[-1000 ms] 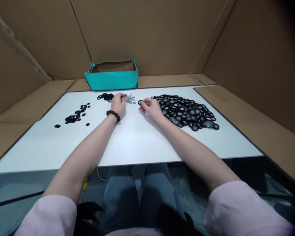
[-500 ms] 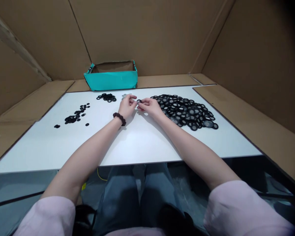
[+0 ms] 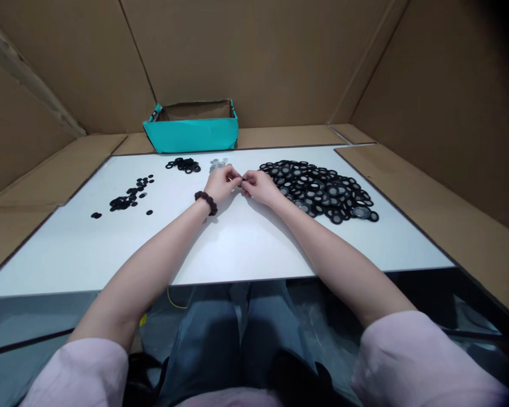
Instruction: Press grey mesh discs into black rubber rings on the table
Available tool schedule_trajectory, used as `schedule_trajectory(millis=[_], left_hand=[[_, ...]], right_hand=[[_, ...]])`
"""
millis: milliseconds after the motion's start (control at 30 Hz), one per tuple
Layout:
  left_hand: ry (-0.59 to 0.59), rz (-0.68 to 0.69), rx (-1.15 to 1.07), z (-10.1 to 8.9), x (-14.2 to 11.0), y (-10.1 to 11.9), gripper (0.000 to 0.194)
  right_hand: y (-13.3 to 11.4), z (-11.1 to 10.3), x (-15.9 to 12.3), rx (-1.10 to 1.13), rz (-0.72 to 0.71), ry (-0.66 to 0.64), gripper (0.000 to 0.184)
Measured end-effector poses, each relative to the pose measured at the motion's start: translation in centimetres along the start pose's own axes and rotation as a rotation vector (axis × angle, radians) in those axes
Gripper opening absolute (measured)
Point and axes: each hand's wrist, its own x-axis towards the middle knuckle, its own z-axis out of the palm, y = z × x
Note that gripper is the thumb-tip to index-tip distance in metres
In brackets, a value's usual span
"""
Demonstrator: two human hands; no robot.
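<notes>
Left hand (image 3: 223,182) and right hand (image 3: 259,185) meet fingertip to fingertip, pinching a small black ring (image 3: 242,181) between them; ring pile (image 3: 318,189) lies just right.

Two hands, one teal box (image 3: 193,134), one white board (image 3: 237,237), three heaps of black rings, uncountable singly.
</notes>
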Motion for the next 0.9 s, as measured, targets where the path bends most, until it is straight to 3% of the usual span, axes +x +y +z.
schedule_trajectory(millis=[300, 500, 633, 733, 900], left_hand=[[-0.07, -0.238, -0.206, -0.8, 0.2, 0.6, 0.016], [-0.064, -0.316, -0.258, -0.6, -0.1, 1.3, 0.021], [-0.028, -0.325, -0.328, -0.1, -0.2, 1.1, 0.019], [0.021, -0.285, -0.378, 0.5, -0.1, 0.7, 0.006], [0.034, -0.16, -0.293, 0.8, 0.1, -0.2, 0.023]], right_hand=[[-1.0, -0.8, -0.2, 0.009, -0.005, 0.027, 0.027], [-2.2, -1.2, -0.7, 0.158, 0.106, 0.032, 0.032], [-3.1, -0.8, -1.1, 0.34, 0.225, 0.059, 0.037], [-3.4, -0.5, -1.2, 0.49, 0.31, 0.08, 0.041], [-3.3, -1.1, -1.3, 0.539, 0.396, -0.032, 0.039]])
